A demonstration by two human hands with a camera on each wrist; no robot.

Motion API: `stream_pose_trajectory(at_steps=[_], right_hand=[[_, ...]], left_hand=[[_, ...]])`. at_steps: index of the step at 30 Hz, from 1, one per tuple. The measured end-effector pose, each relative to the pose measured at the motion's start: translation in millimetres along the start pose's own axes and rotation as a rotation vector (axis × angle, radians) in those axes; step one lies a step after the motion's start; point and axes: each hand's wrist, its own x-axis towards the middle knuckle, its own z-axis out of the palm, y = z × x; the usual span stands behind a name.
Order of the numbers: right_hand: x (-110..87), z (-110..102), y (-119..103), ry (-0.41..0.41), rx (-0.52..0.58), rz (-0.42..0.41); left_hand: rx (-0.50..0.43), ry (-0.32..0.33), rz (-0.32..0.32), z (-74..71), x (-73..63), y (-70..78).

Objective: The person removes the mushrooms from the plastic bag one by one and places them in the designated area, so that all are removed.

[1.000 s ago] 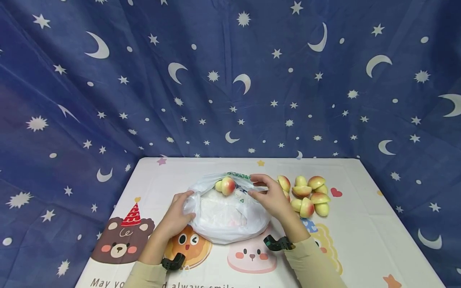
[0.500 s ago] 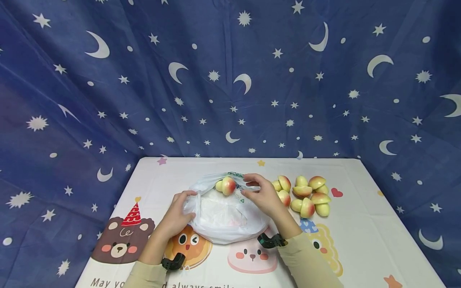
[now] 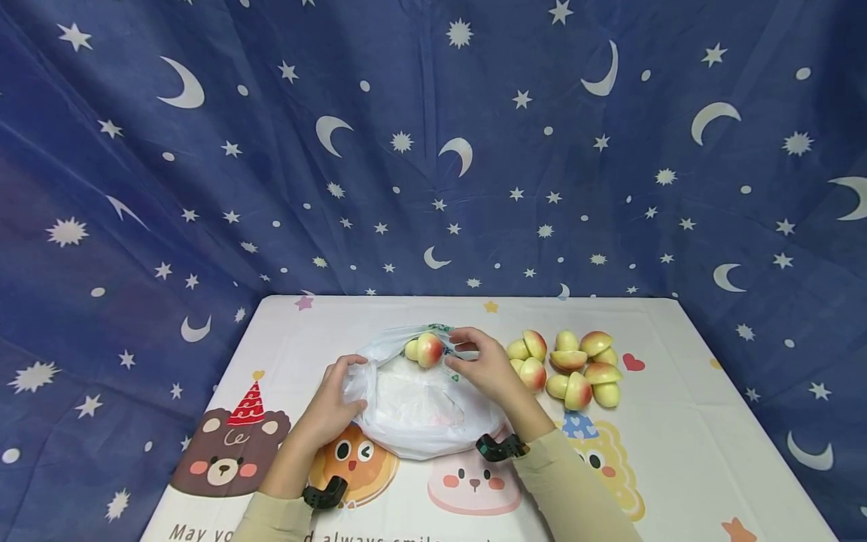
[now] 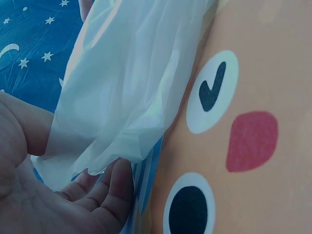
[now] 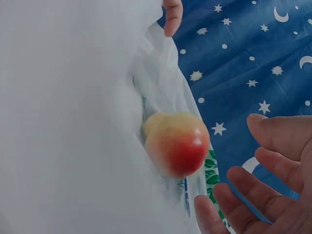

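A white plastic bag (image 3: 433,440) with green print lies spread on the table. On its far part sits a toy mushroom (image 3: 430,350) with a glossy red-and-yellow cap and pale stem. My left hand (image 3: 333,403) holds the bag's left edge, thumb on one side and fingers on the other, as the left wrist view shows around the crumpled plastic (image 4: 122,117). My right hand (image 3: 486,366) is just right of the mushroom, fingers spread and holding nothing. In the right wrist view a gap shows between those fingers (image 5: 248,185) and the mushroom cap (image 5: 183,146).
Several more toy mushrooms (image 3: 578,391) lie in a group to the right of the bag. The white tablecloth (image 3: 704,421) carries printed cartoon animals. A blue curtain (image 3: 433,226) with moons and stars hangs behind the table.
My right hand has moved left toward the mushroom on the bag, uncovering more of the group at the right. My left hand has stayed at the bag's edge.
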Motion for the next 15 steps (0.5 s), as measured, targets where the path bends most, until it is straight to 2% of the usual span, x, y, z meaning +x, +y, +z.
stream_pose_trajectory(at_steps=[8, 15], right_hand=[[9.5, 10, 3, -0.025, -0.026, 0.000], [16.1, 15, 7, -0.015, -0.018, 0.002]], left_hand=[[0.005, -0.004, -0.004, 0.0, 0.8, -3.0], [0.010, -0.011, 0.000, -0.5, 1.7, -4.0]])
